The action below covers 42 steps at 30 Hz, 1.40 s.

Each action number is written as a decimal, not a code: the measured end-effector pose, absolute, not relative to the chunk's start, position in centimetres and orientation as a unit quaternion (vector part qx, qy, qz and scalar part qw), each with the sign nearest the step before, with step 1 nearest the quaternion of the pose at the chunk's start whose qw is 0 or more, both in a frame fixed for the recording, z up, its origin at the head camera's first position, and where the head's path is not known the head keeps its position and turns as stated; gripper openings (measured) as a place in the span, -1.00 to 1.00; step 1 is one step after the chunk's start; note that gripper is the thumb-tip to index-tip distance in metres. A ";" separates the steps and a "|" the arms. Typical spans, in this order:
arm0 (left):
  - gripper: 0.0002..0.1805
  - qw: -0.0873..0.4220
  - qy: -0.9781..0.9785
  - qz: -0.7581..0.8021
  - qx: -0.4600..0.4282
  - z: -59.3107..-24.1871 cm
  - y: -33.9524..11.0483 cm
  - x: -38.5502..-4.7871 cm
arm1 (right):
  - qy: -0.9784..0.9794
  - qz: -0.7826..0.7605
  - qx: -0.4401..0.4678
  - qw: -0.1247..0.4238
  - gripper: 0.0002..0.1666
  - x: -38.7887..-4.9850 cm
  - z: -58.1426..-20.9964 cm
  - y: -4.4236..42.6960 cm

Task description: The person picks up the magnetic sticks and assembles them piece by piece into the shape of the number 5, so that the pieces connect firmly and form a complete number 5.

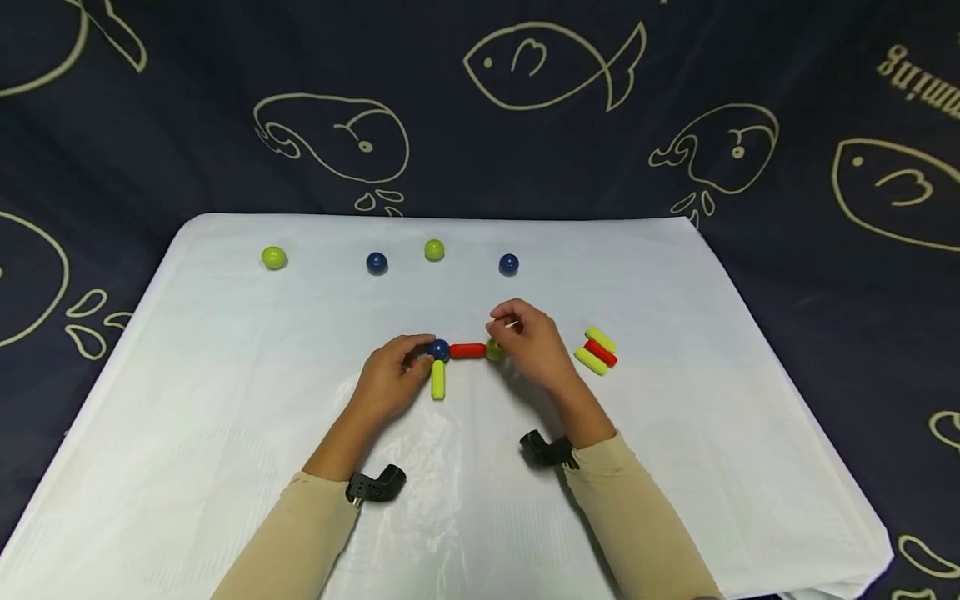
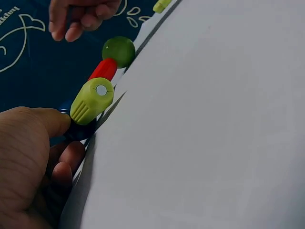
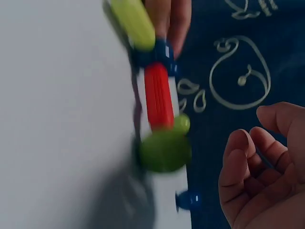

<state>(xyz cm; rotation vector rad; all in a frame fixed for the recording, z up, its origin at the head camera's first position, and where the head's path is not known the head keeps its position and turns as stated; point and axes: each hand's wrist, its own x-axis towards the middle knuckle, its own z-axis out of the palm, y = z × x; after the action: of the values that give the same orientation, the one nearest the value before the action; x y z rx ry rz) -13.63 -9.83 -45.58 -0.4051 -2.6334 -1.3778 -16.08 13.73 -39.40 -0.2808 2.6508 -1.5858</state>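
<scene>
Amid wrinkled white sheeting (image 1: 225,400), our left hand (image 1: 388,379) is pinching one glossy blue ball (image 1: 439,350); one grooved red rod (image 1: 468,351) is joining it to one green ball (image 2: 119,52), one lime rod (image 1: 438,381) jutting toward us. Our right hand (image 1: 531,337) (unclenched, fingers loose) is hovering nearby. Three more rods (image 1: 601,353) are lying rightward; four more balls (image 1: 434,250) are lining the far edge (image 1: 465,221), well apart.

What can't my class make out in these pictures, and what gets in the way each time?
- Left wrist view: much of the gripped blue ball, behind the yellow-green stick and left hand.
- Left wrist view: the rest of the right hand, cut off by the top edge.
- Right wrist view: surface detail on the nearest green ball, blurred.
- Head view: the full lettering, cut off by the right edge.
</scene>
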 end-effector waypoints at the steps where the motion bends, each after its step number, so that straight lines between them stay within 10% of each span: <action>1: -0.66 0.069 -0.876 -0.459 -0.132 -45.6 -9.9 -13.6 | 0.860 -0.502 -0.090 0.016 -0.77 -16.8 -39.3 14.2; 22: -0.67 0.064 -0.879 -0.455 -0.124 -45.5 -9.9 -13.7 | 0.907 -0.414 -0.036 0.068 -0.49 -28.9 -40.6 17.7; 42: -0.67 0.058 -0.883 -0.450 -0.121 -45.4 -9.7 -13.8 | 0.905 -0.422 -0.011 0.059 -0.56 -31.2 -42.6 16.5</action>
<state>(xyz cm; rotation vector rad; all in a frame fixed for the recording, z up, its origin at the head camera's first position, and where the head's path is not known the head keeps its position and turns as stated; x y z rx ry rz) -13.82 -9.68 -45.43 -0.3661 -2.6757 -1.3632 -31.19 16.47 -42.60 -0.0343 2.7395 -1.2787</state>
